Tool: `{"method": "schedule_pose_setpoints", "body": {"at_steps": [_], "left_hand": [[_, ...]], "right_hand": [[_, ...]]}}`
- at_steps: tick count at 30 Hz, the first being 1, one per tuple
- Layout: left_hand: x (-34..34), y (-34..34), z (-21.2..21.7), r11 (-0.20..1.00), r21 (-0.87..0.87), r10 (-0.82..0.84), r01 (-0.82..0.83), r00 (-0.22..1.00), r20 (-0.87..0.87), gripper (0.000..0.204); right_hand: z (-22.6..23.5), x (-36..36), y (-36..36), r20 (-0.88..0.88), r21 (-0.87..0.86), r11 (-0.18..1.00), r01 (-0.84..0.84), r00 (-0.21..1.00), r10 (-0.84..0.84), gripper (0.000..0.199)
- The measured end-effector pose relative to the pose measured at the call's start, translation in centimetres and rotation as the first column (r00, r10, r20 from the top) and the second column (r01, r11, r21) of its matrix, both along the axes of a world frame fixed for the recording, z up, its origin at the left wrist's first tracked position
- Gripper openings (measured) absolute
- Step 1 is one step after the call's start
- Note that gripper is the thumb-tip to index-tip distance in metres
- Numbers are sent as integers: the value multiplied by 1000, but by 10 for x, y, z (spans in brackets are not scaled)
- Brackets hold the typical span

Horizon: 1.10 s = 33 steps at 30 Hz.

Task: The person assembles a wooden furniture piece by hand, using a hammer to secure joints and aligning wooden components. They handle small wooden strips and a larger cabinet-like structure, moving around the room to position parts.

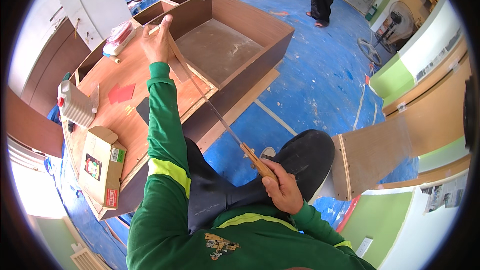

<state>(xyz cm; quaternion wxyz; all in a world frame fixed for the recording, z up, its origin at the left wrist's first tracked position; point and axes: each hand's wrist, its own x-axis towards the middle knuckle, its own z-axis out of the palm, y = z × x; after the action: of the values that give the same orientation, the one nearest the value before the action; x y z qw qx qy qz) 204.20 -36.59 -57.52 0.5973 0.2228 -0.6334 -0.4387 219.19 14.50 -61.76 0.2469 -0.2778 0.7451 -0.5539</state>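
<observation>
If twisted in the right hand, with fingers tight around the wooden handle, likely to scrape the thigh nearby. Easily elbowed off the plywood panel: the cardboard box near its edge. Apt to bow under uneven pull: the narrow metal strip between both hands, contact with panel unclear. Liable to slip if loosened: the pale peg in the curled left hand.

A cardboard box bears barcode label, red sticker
</observation>
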Motion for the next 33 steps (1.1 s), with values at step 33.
{"method": "schedule_pose_setpoints", "body": {"at_steps": [33], "left_hand": [[-23,-55,-86,981,14,180,-193,936,304,84]], "right_hand": [[-8,-116,-205,-326,-40,998,-51,945,35,38]]}}
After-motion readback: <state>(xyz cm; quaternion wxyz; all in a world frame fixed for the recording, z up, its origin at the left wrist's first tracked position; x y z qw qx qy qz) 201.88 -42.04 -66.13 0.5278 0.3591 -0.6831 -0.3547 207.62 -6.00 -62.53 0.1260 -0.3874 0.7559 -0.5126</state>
